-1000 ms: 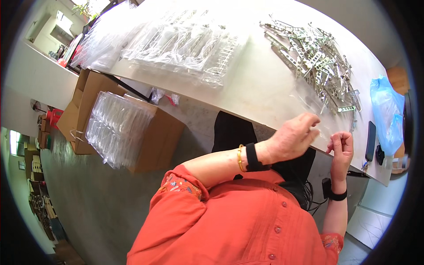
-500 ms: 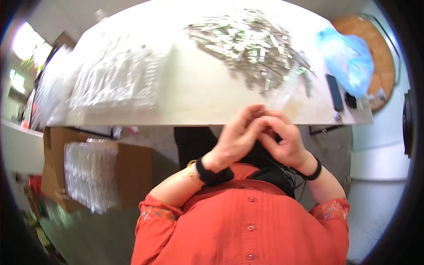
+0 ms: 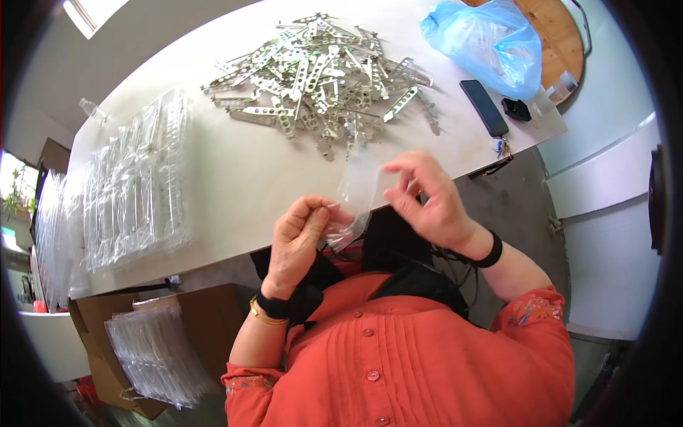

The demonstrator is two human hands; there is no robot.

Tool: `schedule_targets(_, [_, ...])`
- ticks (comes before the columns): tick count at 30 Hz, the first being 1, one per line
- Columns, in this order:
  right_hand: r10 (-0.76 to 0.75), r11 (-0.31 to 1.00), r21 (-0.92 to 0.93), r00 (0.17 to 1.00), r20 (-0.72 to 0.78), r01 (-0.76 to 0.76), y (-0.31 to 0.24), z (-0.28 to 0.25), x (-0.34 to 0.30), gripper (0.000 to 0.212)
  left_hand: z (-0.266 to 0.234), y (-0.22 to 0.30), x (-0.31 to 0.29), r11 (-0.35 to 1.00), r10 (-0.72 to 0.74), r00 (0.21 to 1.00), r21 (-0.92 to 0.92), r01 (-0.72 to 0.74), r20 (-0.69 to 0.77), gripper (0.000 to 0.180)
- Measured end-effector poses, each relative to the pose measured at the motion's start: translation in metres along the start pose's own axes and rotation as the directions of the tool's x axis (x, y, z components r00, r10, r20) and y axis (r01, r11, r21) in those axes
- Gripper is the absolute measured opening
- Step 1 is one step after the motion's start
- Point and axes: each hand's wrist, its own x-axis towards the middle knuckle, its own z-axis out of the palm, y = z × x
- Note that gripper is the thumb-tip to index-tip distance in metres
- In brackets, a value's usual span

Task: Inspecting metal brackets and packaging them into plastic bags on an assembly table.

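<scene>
A small clear plastic bag (image 3: 361,179) hangs at the table's near edge, pinched at its lower left side between the thumb and fingers of my left hand (image 3: 293,240). Just to the right of the bag is my right hand (image 3: 432,206), raised with its thumb and fingers apart and nothing visible between them. Beyond both hands lies a loose heap of flat silver metal pieces (image 3: 313,78) with rows of holes. Whether anything lies inside the bag I cannot make out.
Clear plastic trays (image 3: 139,188) cover the table's left side. At the right are a dark phone (image 3: 482,107), a small black case (image 3: 516,109), keys (image 3: 504,147) and a blue plastic bag (image 3: 491,46). Below left, a cardboard box (image 3: 213,313) holds more clear packaging (image 3: 153,352).
My hands, together half a second ago, have separated; the left now shows the clear bag in its pinch, while the right has opened. The view has turned, so the table looks tilted.
</scene>
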Motion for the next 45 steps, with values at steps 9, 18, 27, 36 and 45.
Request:
schedule_targets(9, [0.379, 0.645, 0.568, 0.859, 0.345, -0.512, 0.03, -0.029, 0.018, 0.047, -0.009, 0.02, 0.012, 0.956, -0.044, 0.984, 0.293, -0.009, 0.174, 0.015])
schedule_targets(18, [0.411, 0.879, 0.389, 0.853, -0.321, -0.277, 0.089, -0.117, 0.027, 0.012, 0.017, 0.013, 0.028, 0.903, -0.046, 0.999, 0.427, 0.049, -0.018, 0.02])
schedule_targets(27, [0.416, 0.904, 0.256, 0.559, -0.717, -0.343, 0.151, -0.178, 0.016, 0.009, 0.02, -0.001, 0.028, 0.89, -0.099, 0.994, 0.443, 0.105, -0.037, 0.02])
schedule_targets(36, [0.338, 0.924, 0.141, 0.589, -0.734, -0.355, 0.198, -0.159, 0.047, 0.01, 0.013, -0.007, 0.026, 0.922, -0.086, 0.995, 0.375, 0.095, -0.041, 0.02])
schedule_targets(45, [0.178, 0.861, -0.146, 0.557, -0.811, -0.487, 0.217, -0.167, 0.062, 0.033, 0.005, -0.014, 0.024, 0.957, -0.06, 0.998, 0.284, 0.064, -0.023, 0.019])
